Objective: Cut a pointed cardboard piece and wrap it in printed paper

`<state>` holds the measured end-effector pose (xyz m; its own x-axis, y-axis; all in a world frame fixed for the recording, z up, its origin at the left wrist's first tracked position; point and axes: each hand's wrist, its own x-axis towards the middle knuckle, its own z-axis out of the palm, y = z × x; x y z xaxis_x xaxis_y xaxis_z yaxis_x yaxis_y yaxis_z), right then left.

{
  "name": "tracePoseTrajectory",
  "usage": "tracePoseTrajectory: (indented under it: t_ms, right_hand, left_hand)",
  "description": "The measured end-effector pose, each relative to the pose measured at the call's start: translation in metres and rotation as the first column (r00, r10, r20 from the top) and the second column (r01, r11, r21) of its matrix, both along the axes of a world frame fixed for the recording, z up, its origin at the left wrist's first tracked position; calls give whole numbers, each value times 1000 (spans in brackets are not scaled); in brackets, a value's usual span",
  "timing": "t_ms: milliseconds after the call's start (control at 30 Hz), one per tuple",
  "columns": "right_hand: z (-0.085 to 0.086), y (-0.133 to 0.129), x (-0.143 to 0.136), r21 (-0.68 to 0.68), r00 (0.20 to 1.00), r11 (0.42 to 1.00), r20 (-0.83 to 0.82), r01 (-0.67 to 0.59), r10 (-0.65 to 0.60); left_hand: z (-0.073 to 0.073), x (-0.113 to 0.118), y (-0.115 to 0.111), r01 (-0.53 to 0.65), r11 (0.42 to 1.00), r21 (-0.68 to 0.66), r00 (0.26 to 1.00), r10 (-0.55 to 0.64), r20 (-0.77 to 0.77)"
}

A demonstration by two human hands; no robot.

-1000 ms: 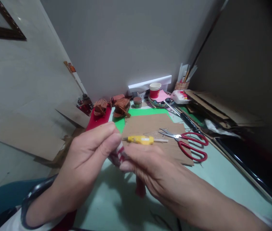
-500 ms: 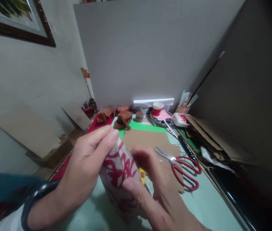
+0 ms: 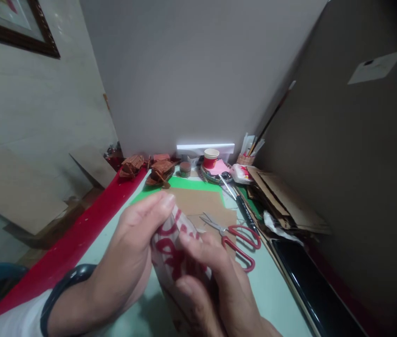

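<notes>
A white packet with red lettering (image 3: 166, 250) stands tilted between my hands, above the pale table top. At its upper end my left hand (image 3: 124, 248) is closed, thumb pressed over the top edge. My right hand (image 3: 228, 281) grips the right side lower down, its thumb and index finger on the lettered face. The packet's bottom and back are partly hidden. Just beyond my right hand, scissors with red handles (image 3: 222, 230) lie with slightly parted blades, partly on a piece of brown cardboard (image 3: 191, 201).
Brown model boats (image 3: 161, 171) sit at the back left. A red and white paper cup (image 3: 211, 158) stands on a round tray behind. A black-handled utility knife (image 3: 246, 210), stacked cardboard (image 3: 290, 201) and a glossy black panel (image 3: 311, 290) line the right. Green paper (image 3: 198, 184) lies under the cardboard.
My right hand has come in closer, its index finger now bent onto the packet's front. The view has turned to the right, so the things on the table appear further left.
</notes>
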<state>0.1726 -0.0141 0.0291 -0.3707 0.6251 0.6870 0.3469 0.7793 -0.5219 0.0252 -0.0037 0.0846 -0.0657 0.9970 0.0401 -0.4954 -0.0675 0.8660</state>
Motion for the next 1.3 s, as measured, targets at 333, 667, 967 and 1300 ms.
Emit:
tracePoseTrajectory:
  t_ms: [333,667,967,1300]
  right_hand:
    - [-2,12,26,5,997,996,-3,-83,83]
    - [-12,4,42,25,1000,1000,-2,1,-1]
    - [-15,3,38,-175,999,985,-38,-17,10]
    - [-13,16,20,-296,997,953,-52,-68,55]
  left_hand:
    - [-6,21,3,-69,971,-231,998,70,-6]
    - [-6,-3,8,172,977,-128,961,-195,-197]
    - [-10,-29,23,179,984,9,868,-153,-472]
    - [-23,-38,31,183,969,-167,970,-205,-132]
